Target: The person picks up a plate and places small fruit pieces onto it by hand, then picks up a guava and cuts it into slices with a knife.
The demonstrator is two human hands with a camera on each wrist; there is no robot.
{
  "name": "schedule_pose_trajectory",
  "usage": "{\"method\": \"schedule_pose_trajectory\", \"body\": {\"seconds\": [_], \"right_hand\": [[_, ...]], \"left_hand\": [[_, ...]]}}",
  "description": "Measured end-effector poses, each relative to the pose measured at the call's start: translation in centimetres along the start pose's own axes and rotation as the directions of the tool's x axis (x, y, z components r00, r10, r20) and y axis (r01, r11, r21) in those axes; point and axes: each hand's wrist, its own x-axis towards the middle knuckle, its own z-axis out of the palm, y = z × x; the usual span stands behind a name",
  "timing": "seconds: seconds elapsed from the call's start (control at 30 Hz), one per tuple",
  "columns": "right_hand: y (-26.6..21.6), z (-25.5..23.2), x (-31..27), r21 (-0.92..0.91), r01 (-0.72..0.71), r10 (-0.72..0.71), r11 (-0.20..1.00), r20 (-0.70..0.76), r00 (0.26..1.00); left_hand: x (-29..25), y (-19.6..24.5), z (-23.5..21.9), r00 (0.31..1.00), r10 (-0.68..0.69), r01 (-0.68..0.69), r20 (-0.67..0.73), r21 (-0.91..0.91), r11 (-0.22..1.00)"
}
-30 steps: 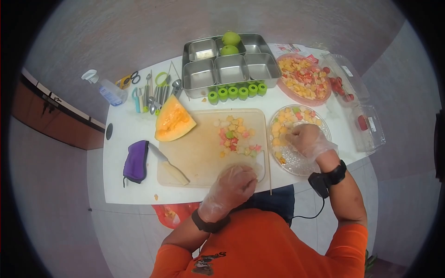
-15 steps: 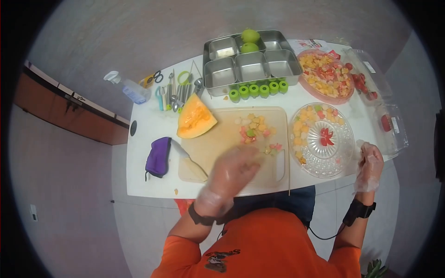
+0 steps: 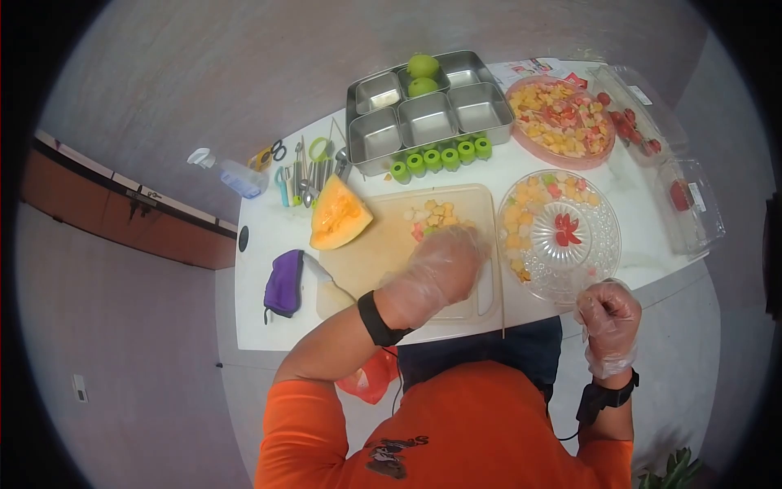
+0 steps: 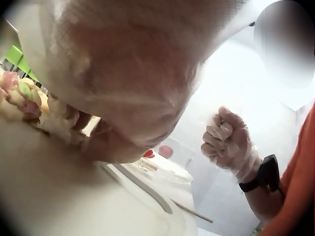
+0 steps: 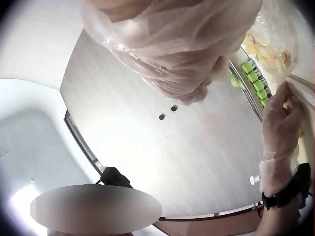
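My gloved left hand (image 3: 444, 265) reaches down over the right part of the cutting board (image 3: 375, 257), its fingers curled beside small shaped fruit pieces (image 3: 436, 210). In the left wrist view, pink, green and yellowish pieces (image 4: 24, 96) lie right by those fingertips; I cannot tell whether they pinch one. The gloved right hand (image 3: 609, 322) is curled like a fist, thumb against the fingers, at the table's front edge near a clear glass plate (image 3: 562, 273). Nothing shows in it. Yellow pieces (image 3: 517, 216) line that plate's left and back rim, with a red flower-like piece (image 3: 566, 230) at its centre.
An orange-fleshed melon wedge (image 3: 338, 216), a knife (image 3: 318, 267) and a purple pouch (image 3: 283, 284) are at left. Behind are a steel tray (image 3: 430, 118) and green-topped cutters (image 3: 432, 159). A pink platter (image 3: 599, 155) of fruit and plastic boxes (image 3: 692, 208) stand right. A skewer (image 3: 499, 293) lies beside the board.
My right hand has left the plate, swung out to the right, then come back toward its front edge. The left hand has moved from the board's front up and right onto the fruit pieces.
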Motion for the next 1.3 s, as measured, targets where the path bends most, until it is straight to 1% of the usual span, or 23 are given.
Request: {"method": "schedule_pose_trajectory", "body": {"seconds": [0.07, 0.17, 0.23, 0.27, 0.33, 0.47, 0.53, 0.57, 0.63, 0.67, 0.73, 0.77, 0.8, 0.83, 0.87, 0.93, 0.97, 1.03, 1.07, 1.13, 1.17, 1.23, 1.3], "right_hand": [[0.4, -0.3, 0.0, -0.021, 0.012, -0.012, 1.000, -0.005, 1.000], [0.5, 0.1, 0.0, 0.025, -0.020, 0.020, 0.999, -0.017, 1.000], [0.9, 0.5, 0.1, 0.003, 0.000, 0.000, 1.000, 0.036, 0.999], [1.2, 0.7, 0.2, 0.002, -0.001, 0.001, 1.000, 0.038, 0.999], [1.8, 1.0, 0.4, -0.085, 0.053, -0.046, 0.995, 0.077, 0.996], [1.4, 2.1, 0.8, -0.093, 0.069, -0.058, 0.993, 0.114, 0.992], [1.0, 2.5, 1.0, -0.114, 0.037, -0.018, 0.993, 0.165, 0.986], [0.8, 2.7, 1.0, -0.117, 0.039, -0.019, 0.992, 0.166, 0.986], [0.4, 3.3, 1.1, -0.137, 0.021, 0.011, 0.990, 0.224, 0.974], [0.4, 3.5, 1.1, -0.139, 0.021, 0.011, 0.990, 0.224, 0.974], [0.5, 4.1, 1.4, -0.197, 0.112, -0.053, 0.974, 0.283, 0.958], [0.6, 4.5, 1.6, -0.197, 0.114, -0.055, 0.974, 0.285, 0.957], [0.6, 4.8, 1.8, -0.239, 0.178, -0.097, 0.954, 0.314, 0.944], [0.4, 5.2, 2.0, -0.280, 0.241, -0.138, 0.929, 0.343, 0.929], [0.2, 5.6, 2.1, -0.282, 0.243, -0.139, 0.928, 0.342, 0.929], [-0.5, 6.9, 2.3, -0.278, 0.282, -0.175, 0.918, 0.353, 0.919], [-0.4, 7.5, 2.4, -0.288, 0.280, -0.173, 0.916, 0.348, 0.921], [0.2, 8.4, 2.7, -0.198, 0.188, -0.113, 0.962, 0.339, 0.934], [0.0, 8.6, 2.7, -0.210, 0.185, -0.108, 0.960, 0.335, 0.936], [-0.3, 8.9, 2.8, -0.249, 0.107, -0.009, 0.962, 0.365, 0.931], [-0.1, 8.8, 2.8, -0.255, 0.107, -0.006, 0.961, 0.366, 0.931], [0.2, 8.9, 3.0, -0.260, 0.105, 0.014, 0.960, 0.419, 0.908], [0.0, 8.9, 3.0, -0.287, 0.074, 0.054, 0.955, 0.413, 0.909]], "left_hand": [[0.0, -0.1, 0.5, 1.000, -0.004, 0.004, -0.016, 0.000, 1.000], [-0.3, -0.7, 1.5, 0.997, -0.026, 0.025, -0.076, -0.024, 0.999], [-0.7, -0.8, 1.6, 0.986, -0.030, 0.018, -0.163, -0.076, 0.997], [-1.1, -0.7, 1.6, 0.986, -0.032, 0.019, -0.162, -0.077, 0.997], [-1.6, -0.5, 1.5, 0.946, -0.044, 0.007, -0.322, -0.114, 0.993], [-2.1, -0.8, 1.4, 0.951, -0.074, 0.031, -0.300, -0.146, 0.989], [-2.7, -1.4, 1.6, 0.910, -0.055, -0.043, -0.411, -0.227, 0.973], [-3.0, -1.7, 1.5, 0.909, -0.056, -0.044, -0.414, -0.229, 0.972], [-3.8, -2.1, 0.4, 0.914, -0.152, 0.045, -0.375, -0.280, 0.959], [-4.3, -2.3, -0.4, 0.914, -0.152, 0.044, -0.375, -0.281, 0.959], [-5.0, -2.5, -1.9, 0.887, -0.265, 0.100, -0.379, -0.402, 0.910], [-5.1, -2.5, -1.6, 0.885, -0.267, 0.101, -0.381, -0.402, 0.910], [-5.4, -2.4, -1.2, 0.844, -0.441, 0.119, -0.305, -0.695, 0.709], [-5.8, -2.2, -0.8, 0.801, -0.573, 0.105, -0.173, -0.902, 0.419], [-6.0, -1.7, -0.6, 0.802, -0.571, 0.102, -0.175, -0.902, 0.420], [-6.2, -0.2, -0.3, 0.796, -0.600, -0.001, -0.084, -0.990, 0.139], [-6.3, 0.7, -0.3, 0.801, -0.593, -0.006, -0.084, -0.991, 0.133], [-6.3, 2.4, -0.1, 0.829, -0.559, -0.120, -0.013, -0.981, -0.156], [-6.2, 2.9, 0.1, 0.833, -0.553, -0.122, -0.011, -0.979, -0.165], [-6.2, 3.5, 0.5, 0.848, -0.528, -0.148, -0.053, -0.979, -0.139], [-6.3, 3.4, 0.7, 0.847, -0.528, -0.150, -0.052, -0.978, -0.144], [-6.4, 3.0, 1.1, 0.848, -0.471, -0.114, -0.241, -0.953, 0.282], [-6.4, 3.1, 1.1, 0.853, -0.462, -0.106, -0.242, -0.948, 0.301]]}}
